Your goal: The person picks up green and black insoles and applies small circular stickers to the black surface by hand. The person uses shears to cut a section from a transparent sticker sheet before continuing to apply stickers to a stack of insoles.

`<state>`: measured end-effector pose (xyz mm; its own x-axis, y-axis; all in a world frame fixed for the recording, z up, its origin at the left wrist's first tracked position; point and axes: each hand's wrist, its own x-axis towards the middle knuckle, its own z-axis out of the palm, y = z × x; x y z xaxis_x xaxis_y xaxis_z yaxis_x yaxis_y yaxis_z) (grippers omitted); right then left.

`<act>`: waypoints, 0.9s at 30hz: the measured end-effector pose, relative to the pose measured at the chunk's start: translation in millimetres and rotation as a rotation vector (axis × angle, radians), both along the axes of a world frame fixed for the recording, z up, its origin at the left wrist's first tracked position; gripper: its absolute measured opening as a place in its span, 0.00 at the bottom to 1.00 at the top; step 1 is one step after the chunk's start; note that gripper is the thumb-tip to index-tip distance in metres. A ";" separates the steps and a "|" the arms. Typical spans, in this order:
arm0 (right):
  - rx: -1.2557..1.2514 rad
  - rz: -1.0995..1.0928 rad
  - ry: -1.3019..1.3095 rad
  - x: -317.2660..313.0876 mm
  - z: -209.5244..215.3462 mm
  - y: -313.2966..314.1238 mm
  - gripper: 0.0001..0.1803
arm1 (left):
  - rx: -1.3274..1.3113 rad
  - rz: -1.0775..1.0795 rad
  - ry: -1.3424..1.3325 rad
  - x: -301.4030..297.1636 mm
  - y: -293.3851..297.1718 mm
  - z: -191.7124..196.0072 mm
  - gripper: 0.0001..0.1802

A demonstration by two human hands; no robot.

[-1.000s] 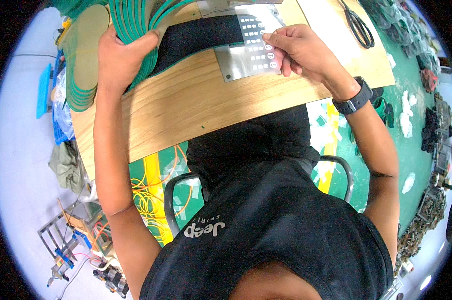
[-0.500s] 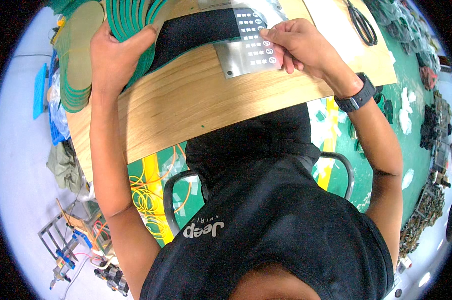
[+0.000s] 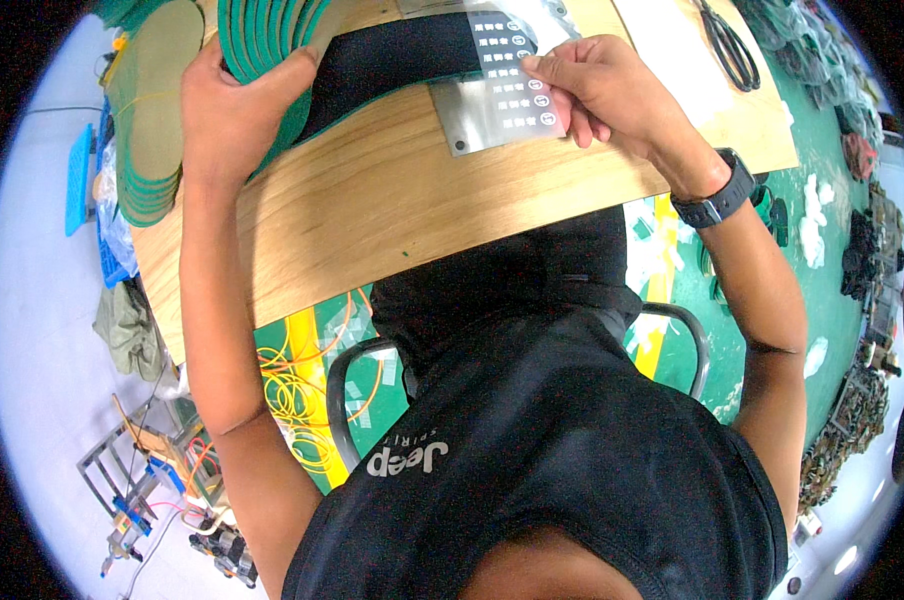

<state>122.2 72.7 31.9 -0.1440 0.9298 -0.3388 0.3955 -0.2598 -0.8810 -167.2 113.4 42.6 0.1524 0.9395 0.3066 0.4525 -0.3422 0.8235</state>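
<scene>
While apparently pinching film (image 3: pixel 515 95) with right hand (image 3: pixel 612 88) at right end of black insole (image 3: pixel 402 62), gripping insole stack (image 3: pixel 270 38) left of it with left hand (image 3: pixel 234 120), expecting light, bendy film, favouring its edge.

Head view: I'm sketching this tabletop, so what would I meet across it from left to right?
Tan insoles → left hand → black insole → clear printed sheet → right hand → scissors.
</scene>
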 end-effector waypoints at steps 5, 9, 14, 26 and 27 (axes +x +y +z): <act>-0.029 -0.014 -0.012 -2.3 2.8 -1.3 0.21 | 0.034 0.009 0.070 6.6 -6.5 5.4 0.13; -0.039 -0.005 0.001 -0.4 3.3 -1.3 0.21 | 0.077 -0.013 0.062 6.8 -3.9 -0.6 0.17; -0.030 -0.015 0.018 -0.4 3.7 -3.6 0.21 | 0.060 -0.016 0.366 15.5 -4.6 -1.1 0.36; 0.014 -0.015 0.168 5.6 -3.4 -10.8 0.15 | 0.129 -0.022 0.809 36.0 -9.7 11.0 0.46; 0.018 -0.048 0.187 6.5 -3.2 -12.3 0.14 | 0.101 -0.009 0.812 37.3 -10.6 11.9 0.46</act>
